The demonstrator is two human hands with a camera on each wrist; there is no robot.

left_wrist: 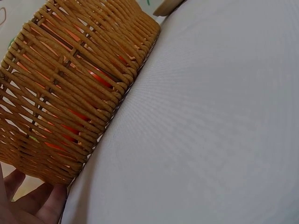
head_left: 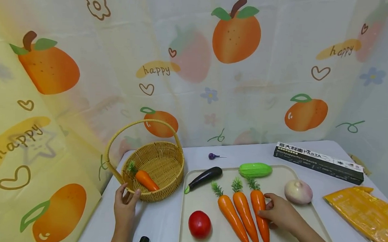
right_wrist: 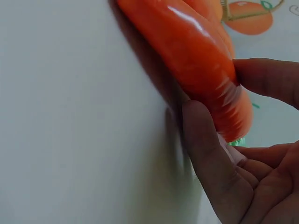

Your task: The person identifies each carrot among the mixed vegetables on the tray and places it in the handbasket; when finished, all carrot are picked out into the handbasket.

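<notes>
My right hand [head_left: 282,213] pinches the thick end of the rightmost of three orange carrots, this carrot [head_left: 257,201] lying on a pale tray [head_left: 187,204]. In the right wrist view, thumb and forefinger sit on opposite sides of the carrot [right_wrist: 196,60]. My left hand [head_left: 125,205] touches the near left outside of a wicker basket [head_left: 165,196]. Its fingertips rest against the woven wall in the left wrist view, where the basket [left_wrist: 79,88] hides part of them. Inside the basket lies another carrot [head_left: 147,180] with a green top.
The tray also bears an eggplant [head_left: 205,178], a green ridged vegetable [head_left: 255,170], a red tomato [head_left: 200,224] and a pale purple bulb [head_left: 298,191]. Behind it lies a small purple item [head_left: 213,156]. A black pasta box [head_left: 318,164] and orange packet [head_left: 367,214] lie right.
</notes>
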